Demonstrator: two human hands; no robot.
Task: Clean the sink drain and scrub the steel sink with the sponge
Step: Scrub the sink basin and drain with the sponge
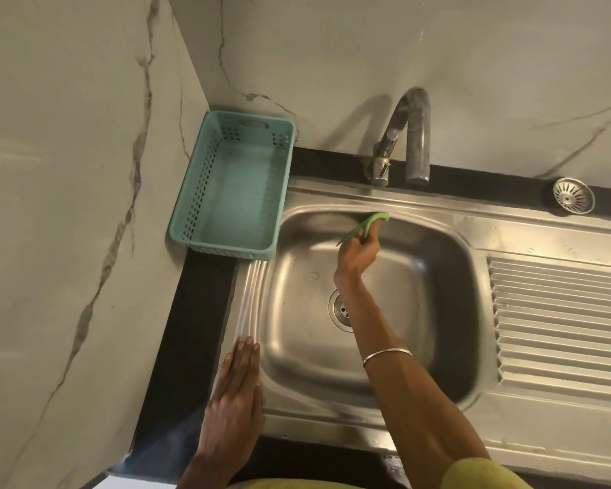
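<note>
The steel sink (434, 262) fills the middle of the head view, with its open drain hole (340, 310) near the basin's centre, partly behind my right wrist. My right hand (355, 254) grips a bent green sponge (374, 222) and holds it against the basin's far wall, just below the tap. My left hand (235, 393) lies flat with straight fingers on the sink's left rim. The round metal drain strainer (573, 196) sits apart on the black counter strip at the far right.
A curved steel tap (408, 135) stands behind the basin. An empty teal plastic basket (231, 187) sits in the left corner against the marble walls. The ribbed drainboard (561, 322) extends to the right of the basin. Black counter edges surround the sink.
</note>
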